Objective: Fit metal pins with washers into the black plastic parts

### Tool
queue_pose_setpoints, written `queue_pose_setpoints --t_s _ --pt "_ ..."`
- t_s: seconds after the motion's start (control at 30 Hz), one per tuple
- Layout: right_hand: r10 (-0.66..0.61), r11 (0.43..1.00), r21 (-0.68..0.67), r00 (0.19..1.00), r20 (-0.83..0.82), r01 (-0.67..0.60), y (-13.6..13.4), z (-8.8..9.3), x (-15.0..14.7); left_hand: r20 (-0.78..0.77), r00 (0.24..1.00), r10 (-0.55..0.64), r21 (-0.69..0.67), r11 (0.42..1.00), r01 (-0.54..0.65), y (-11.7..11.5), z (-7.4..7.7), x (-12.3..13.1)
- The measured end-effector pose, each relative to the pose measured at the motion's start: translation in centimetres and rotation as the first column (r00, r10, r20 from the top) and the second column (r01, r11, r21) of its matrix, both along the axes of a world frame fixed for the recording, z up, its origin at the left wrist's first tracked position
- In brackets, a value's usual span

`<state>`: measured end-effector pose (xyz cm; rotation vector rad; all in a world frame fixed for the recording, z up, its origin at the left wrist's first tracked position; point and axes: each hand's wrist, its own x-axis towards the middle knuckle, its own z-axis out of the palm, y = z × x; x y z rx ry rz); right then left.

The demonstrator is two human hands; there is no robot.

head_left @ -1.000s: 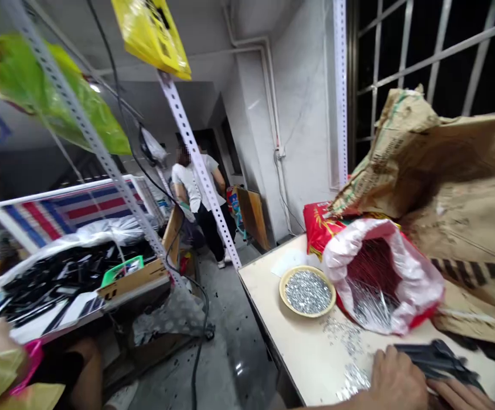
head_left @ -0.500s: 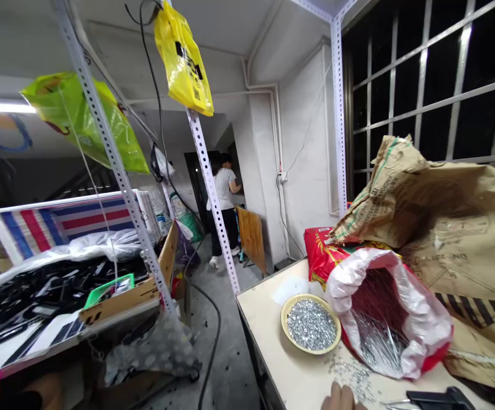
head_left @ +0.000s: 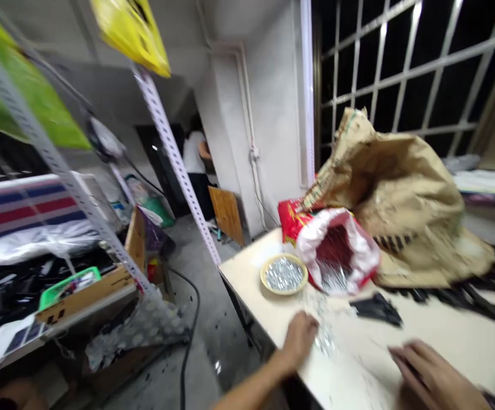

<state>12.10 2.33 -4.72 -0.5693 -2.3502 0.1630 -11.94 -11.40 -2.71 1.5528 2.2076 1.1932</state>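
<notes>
Bits of silvery metal [head_left: 326, 341] lie loose on the smooth, cream-coloured tabletop [head_left: 352, 364], scattered thinly from the bowl down to the person's left hand [head_left: 301, 336]. That hand rests right beside them near the table's edge, fingers curled inward; from where I stand I can't tell whether anything is pinched inside. The right hand [head_left: 429, 367] is blurred, its fingers extended and slightly bent over the near part of the table, and I can't make out whether it has hold of something. Between the hands, farther back, lies a black, angular object [head_left: 377, 309], matt and apart from both. The round, shallow yellowish bowl [head_left: 287, 292] is heaped with small, shiny metal pieces [head_left: 283, 272]. Just beside it a crinkled bag [head_left: 364, 250], whitish inside and red outside, gapes around thin metal rods [head_left: 332, 276]. Behind slumps a big brown sack [head_left: 413, 210], stiff, creased and papery.
</notes>
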Motion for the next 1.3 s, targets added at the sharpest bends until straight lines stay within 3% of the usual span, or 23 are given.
queue_pose_setpoints --t_s 0.03,0.17,0.27,0.3,0.37,0.43,0.5,0.57,0.67,1.1,1.3 --pt "0.063 0.997 -0.057 0.993 0.099 -0.058 -0.9 0.8 0.8 0.104 0.994 0.018 0.011 1.0 -0.019 0.1 -0.4 -0.1" --pt "0.015 0.989 -0.148 0.981 0.195 0.015 -2.1 3.8 1.2 0.489 0.872 0.038 -0.022 0.999 -0.031 1.1 -1.8 -0.8" --pt "0.034 0.98 -0.2 0.988 0.148 -0.004 -2.5 4.9 0.1 0.683 0.731 0.006 -0.052 0.998 0.04 1.9 -1.1 -0.5" --pt "0.053 0.976 -0.215 0.991 0.124 -0.025 -2.8 5.2 -0.4 0.763 0.647 -0.007 -0.041 0.997 0.06 2.2 -0.5 -0.1" --pt "0.077 0.971 -0.231 0.994 0.079 -0.057 -3.6 5.5 -1.4 0.924 0.38 -0.029 0.003 0.998 0.069 2.6 0.8 1.0" --pt "0.063 0.973 -0.224 0.996 0.056 -0.049 -4.1 5.7 -2.3 0.988 0.144 -0.063 0.054 0.996 0.068 3.0 2.0 2.3" --pt "0.024 0.978 -0.206 0.999 0.046 -0.014 -4.2 5.8 -2.8 0.995 0.01 -0.098 0.097 0.993 0.071 3.5 2.8 3.2" --pt "-0.001 0.98 -0.198 0.999 0.052 0.011 -4.0 5.8 -2.8 0.99 -0.075 -0.117 0.123 0.99 0.073 3.9 3.3 3.9" --pt "-0.009 0.978 -0.207 0.998 0.062 0.022 -3.6 5.8 -2.3 0.987 -0.105 -0.119 0.127 0.989 0.078 4.4 3.5 4.3" --pt "-0.08 0.969 -0.232 0.997 0.014 0.081 -3.3 5.3 -0.6 0.996 -0.051 -0.073 0.079 0.988 0.134 5.8 3.8 6.6" --pt "-0.153 0.956 -0.253 0.988 0.005 0.15 -3.4 5.0 0.1 0.984 0.116 -0.132 0.124 0.989 0.079 5.9 3.4 8.6"
